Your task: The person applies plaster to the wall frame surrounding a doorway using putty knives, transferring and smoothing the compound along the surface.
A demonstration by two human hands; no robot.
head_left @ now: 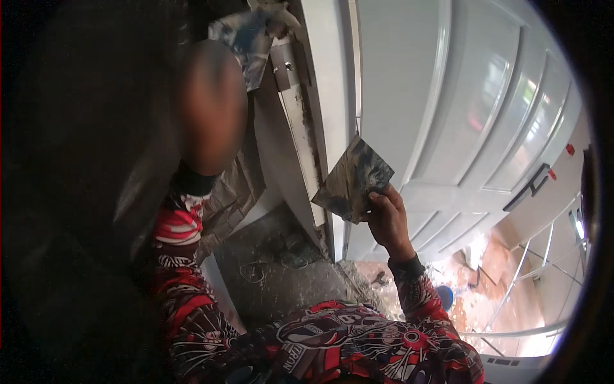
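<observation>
My right hand (389, 221) grips the lower right corner of a thin, flat square piece (355, 176), marbled in tan, grey and blue-black like a small tile. Its thumb lies over the near face. At the upper left my left hand (214, 109) is raised, its fingers smeared by blur, so its grip is hidden. Right beside it is a second blue-grey marbled piece (246, 41); whether the hand touches it I cannot tell.
A white panelled door (409, 83) with a dark handle (527, 189) stands at the right, beside a white frame (326, 83). Dark sheeting (83, 160) covers the left side. Below lie a dirty grey floor (268, 256) and, beyond the doorway, a blue round object (445, 297).
</observation>
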